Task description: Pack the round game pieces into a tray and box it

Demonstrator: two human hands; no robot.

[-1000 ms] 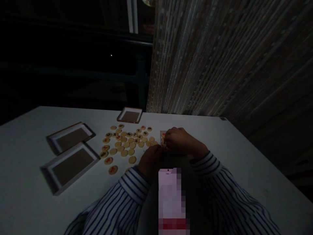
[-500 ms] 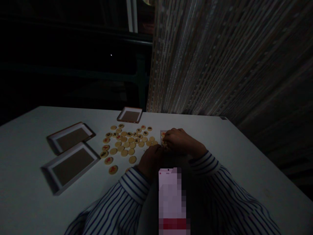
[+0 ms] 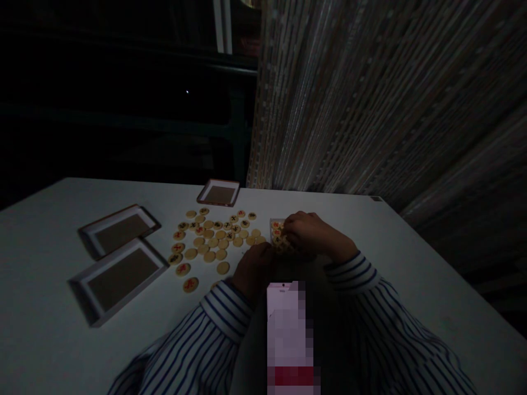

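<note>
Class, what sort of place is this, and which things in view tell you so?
Probably a dim indoor room, perhaps in a home or café. A string curtain hangs beyond the white table, which bears round game pieces.

Over on the left of the white table [image 3: 411, 285], two shallow trays [image 3: 123, 277], close together, brown-floored and pale-walled; a third tray [image 3: 220, 195], smaller, by the far edge. Far right, a string curtain [image 3: 329, 99], hanging in long strands! Beyond, deep in gloom, a dark rail [image 3: 233, 70] and a pale upright strip [image 3: 223, 27]. And on the near side, glowing, a phone [image 3: 286, 329].
</note>
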